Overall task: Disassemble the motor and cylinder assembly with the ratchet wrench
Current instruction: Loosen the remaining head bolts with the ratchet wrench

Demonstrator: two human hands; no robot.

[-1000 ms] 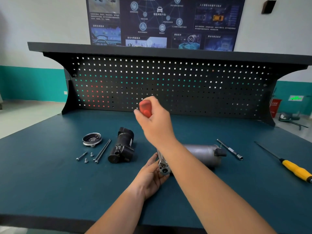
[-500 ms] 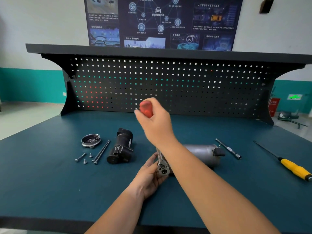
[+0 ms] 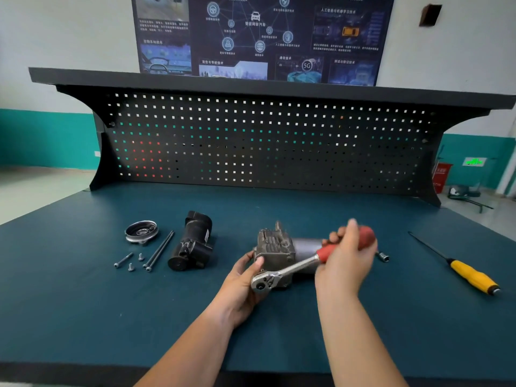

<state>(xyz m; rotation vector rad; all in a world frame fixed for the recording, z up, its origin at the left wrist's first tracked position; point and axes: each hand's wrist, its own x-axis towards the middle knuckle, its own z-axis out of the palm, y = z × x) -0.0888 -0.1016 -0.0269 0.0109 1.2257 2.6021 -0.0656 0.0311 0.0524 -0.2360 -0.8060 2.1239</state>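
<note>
Head view: left hand [image 3: 242, 286] grips grey finned metal motor-cylinder assembly [image 3: 276, 251]; right hand [image 3: 346, 261] holds red-handled chrome ratchet wrench [image 3: 293, 268], head at assembly's near face.

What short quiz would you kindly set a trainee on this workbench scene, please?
1. True or false: the right hand grips the ratchet wrench by its red handle.
2. The yellow-handled screwdriver lies: A left of both hands; B right of both hands; C between them.
3. How many long bolts lie left of the motor and cylinder assembly that the left hand holds?
Key: 1 true; 2 B; 3 two.
</note>
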